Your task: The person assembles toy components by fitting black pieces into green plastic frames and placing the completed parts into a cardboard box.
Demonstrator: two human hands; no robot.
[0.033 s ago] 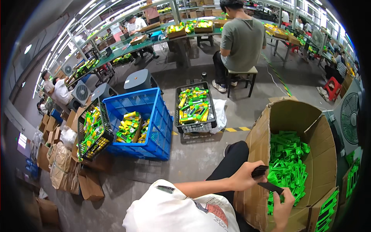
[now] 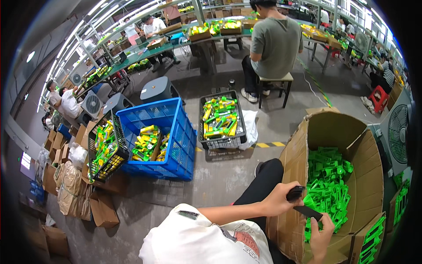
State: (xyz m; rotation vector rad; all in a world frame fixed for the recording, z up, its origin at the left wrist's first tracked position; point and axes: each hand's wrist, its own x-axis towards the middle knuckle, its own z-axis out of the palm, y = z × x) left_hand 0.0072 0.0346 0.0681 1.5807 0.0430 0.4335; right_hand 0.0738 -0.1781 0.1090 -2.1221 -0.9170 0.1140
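My left hand (image 2: 279, 200) is closed round a small stack of flat black strips (image 2: 295, 193) whose ends stick out above the fingers. One single black strip (image 2: 307, 213) slants down from beside that hand toward my right hand (image 2: 322, 232). The right thumb and fingers pinch its lower end. Whether the left fingers also touch this strip is hard to see. Both hands are over the near left side of a large cardboard box (image 2: 288, 176). Inside it lies a heap of bright green plastic parts (image 2: 330, 176), below and beyond my hands.
A black crate (image 2: 223, 144) of green and yellow pieces stands ahead on the floor. To its left are a blue bin (image 2: 178, 145) and another black crate (image 2: 107, 165). A smaller carton (image 2: 367, 242) of green parts with black strips sits right. Ahead, a person (image 2: 276, 48) sits on a stool.
The stack in my left hand looks less fanned out, its strips closer together. Both hands are in nearly the same place.
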